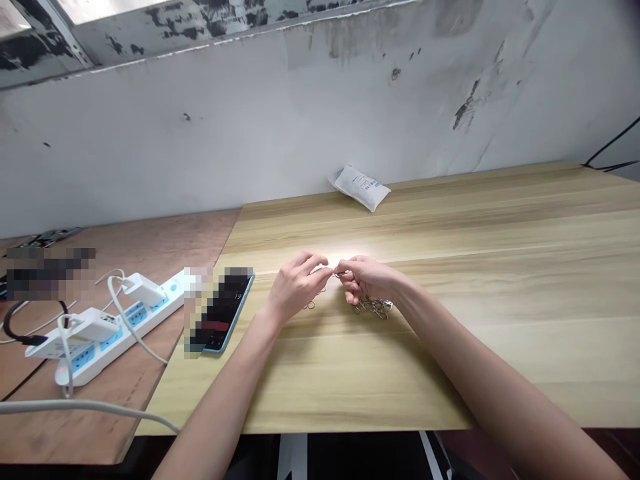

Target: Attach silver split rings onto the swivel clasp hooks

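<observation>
My left hand (296, 283) and my right hand (367, 277) meet fingertip to fingertip over the light wooden table (450, 347). Both pinch a small metal ring or clip between them, part of a thin metal chain (373, 306) that trails down under my right hand onto the table. A loose metal ring (310, 305) lies on the wood just below my left hand. The exact link being pinched is too small to make out.
A phone (225, 310) lies left of my left hand. Beyond it a white power strip (107, 323) with plugged chargers and cables sits on a darker brown table. A white packet (361, 187) rests by the wall at the back.
</observation>
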Available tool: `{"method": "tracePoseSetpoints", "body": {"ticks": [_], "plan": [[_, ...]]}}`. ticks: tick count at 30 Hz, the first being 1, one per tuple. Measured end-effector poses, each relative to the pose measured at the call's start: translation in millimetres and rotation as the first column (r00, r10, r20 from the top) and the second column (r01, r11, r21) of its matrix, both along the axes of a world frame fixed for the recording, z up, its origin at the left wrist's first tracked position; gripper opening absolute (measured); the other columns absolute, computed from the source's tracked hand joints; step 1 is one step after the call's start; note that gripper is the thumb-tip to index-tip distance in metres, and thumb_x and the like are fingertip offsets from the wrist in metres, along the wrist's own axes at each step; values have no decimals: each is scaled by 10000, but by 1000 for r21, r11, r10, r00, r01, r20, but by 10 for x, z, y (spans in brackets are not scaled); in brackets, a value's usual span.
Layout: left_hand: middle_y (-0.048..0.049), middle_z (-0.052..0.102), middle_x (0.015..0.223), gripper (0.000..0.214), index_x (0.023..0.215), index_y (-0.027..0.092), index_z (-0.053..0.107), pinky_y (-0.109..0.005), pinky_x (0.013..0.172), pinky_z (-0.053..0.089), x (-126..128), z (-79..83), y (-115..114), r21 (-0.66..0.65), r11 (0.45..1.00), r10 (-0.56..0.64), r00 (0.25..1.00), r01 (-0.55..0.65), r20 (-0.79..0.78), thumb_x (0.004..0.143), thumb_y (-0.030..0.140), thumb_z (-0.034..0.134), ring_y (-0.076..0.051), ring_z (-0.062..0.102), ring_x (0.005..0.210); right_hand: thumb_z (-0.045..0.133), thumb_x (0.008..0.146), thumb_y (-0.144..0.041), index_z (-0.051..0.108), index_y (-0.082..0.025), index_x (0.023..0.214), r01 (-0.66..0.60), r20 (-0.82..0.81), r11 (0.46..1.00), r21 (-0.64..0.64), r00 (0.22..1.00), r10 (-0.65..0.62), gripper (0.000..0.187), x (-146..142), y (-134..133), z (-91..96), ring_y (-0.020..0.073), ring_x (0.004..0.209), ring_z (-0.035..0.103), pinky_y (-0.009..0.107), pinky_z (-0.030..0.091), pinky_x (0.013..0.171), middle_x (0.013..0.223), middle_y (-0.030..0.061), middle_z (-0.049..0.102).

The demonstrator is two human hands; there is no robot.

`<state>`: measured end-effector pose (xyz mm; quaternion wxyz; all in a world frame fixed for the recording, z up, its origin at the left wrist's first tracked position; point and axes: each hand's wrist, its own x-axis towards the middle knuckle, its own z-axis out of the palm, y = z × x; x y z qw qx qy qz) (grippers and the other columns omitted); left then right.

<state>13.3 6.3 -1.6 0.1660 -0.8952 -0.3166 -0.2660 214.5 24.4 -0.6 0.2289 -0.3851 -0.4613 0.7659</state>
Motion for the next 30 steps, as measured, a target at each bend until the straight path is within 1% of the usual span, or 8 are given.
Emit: {"method": "tracePoseSetpoints", "body": {"ticks": [8,11,16,19,23,25,27,30], "plan": [[-37,692,968,176,993,217,662,-307,744,501,25,4,-18,79,997,-24,999,27,-38,904,129,538,-181,602,875,630,776,-315,401,-204,613,-22,20,1000,22,1000,21,302,-33,3,-68,156,466,622,220,471,431,445,-66,402],[-27,695,922,134,903,205,663,-297,726,499,40,-1,-5,107,994,-12,1000,9,23,883,120,561,-176,605,846,653,787,-357,495,-183,693,-14,0,999,36,1000,14,253,-25,3,-62,167,469,626,240,489,437,449,-67,425],[-37,685,914,77,839,194,651,-297,727,500,15,-4,15,34,995,84,984,-90,156,868,149,596,-181,603,863,694,789,-490,618,-152,841,31,26,959,282,999,-40,351,-25,7,-44,180,593,681,242,517,519,561,0,589],[-42,672,926,60,843,191,650,-308,736,495,-14,-14,29,-30,988,152,971,-149,185,867,164,602,-192,595,889,636,840,-476,653,-155,850,121,79,812,571,976,-202,322,-86,-20,-74,166,625,669,250,511,557,635,31,642],[-41,660,926,56,848,189,651,-310,754,489,-68,-23,55,-116,972,227,945,-204,236,873,182,602,-196,581,913,582,884,-340,694,-190,843,-19,145,390,921,944,-297,192,-181,-107,-113,138,660,619,255,482,632,743,36,685],[-41,654,930,57,856,187,651,-306,764,489,-92,-25,64,-139,968,239,928,-207,285,879,188,598,-194,574,929,585,880,-312,682,-190,741,-136,217,276,952,933,-288,209,-206,-134,-131,130,643,593,251,456,625,728,32,679],[-42,649,933,59,868,187,651,-302,765,488,-96,-30,63,-145,970,232,917,-194,325,885,192,595,-193,569,938,587,884,-336,654,-184,681,-152,245,287,946,913,-325,262,-217,-134,-151,123,597,562,251,431,597,669,22,653],[-43,646,934,59,886,189,655,-305,770,486,-62,-36,41,-148,976,201,920,-159,336,887,190,596,-194,565,940,567,901,-415,667,-188,871,8,181,432,902,901,-395,251,-214,-100,-169,115,571,552,246,422,562,724,13,661]]}}
